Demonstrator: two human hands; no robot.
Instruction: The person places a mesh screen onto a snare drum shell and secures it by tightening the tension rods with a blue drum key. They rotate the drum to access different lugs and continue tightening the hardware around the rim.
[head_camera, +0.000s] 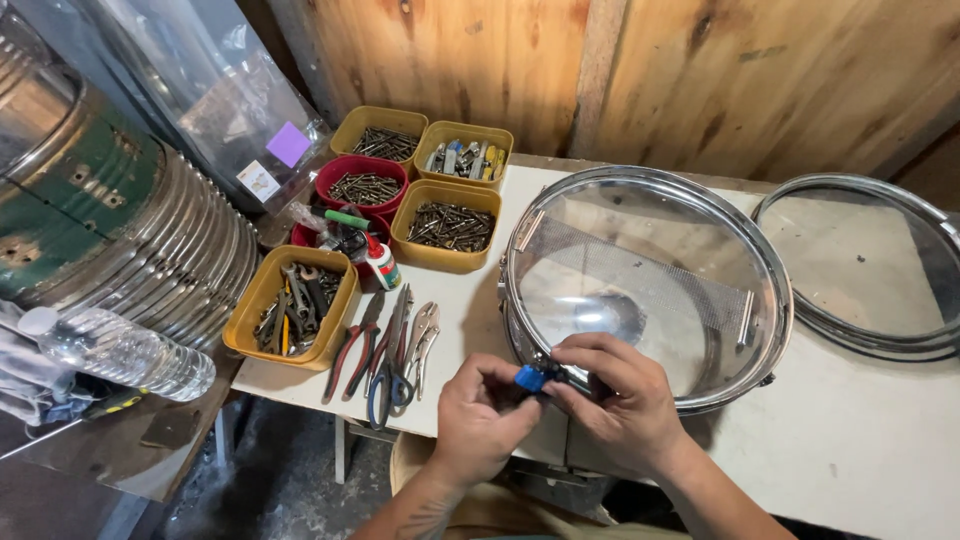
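A chrome snare drum (648, 285) with a clear head lies flat on the white table (850, 440). My left hand (480, 418) and my right hand (618, 400) meet at the drum's near rim. Between their fingertips is a small blue tool (530, 378), pinched by my left thumb and fingers and touched by my right fingers. The tool sits against the hoop at a tension rod. Snare wires show through the clear head.
Pliers and scissors (390, 350) lie left of my hands. Yellow and red tubs of screws and tools (448, 225) stand behind them. A loose drum hoop (868, 262) lies at right. A plastic water bottle (115, 352) and a metal shell (110, 235) are at left.
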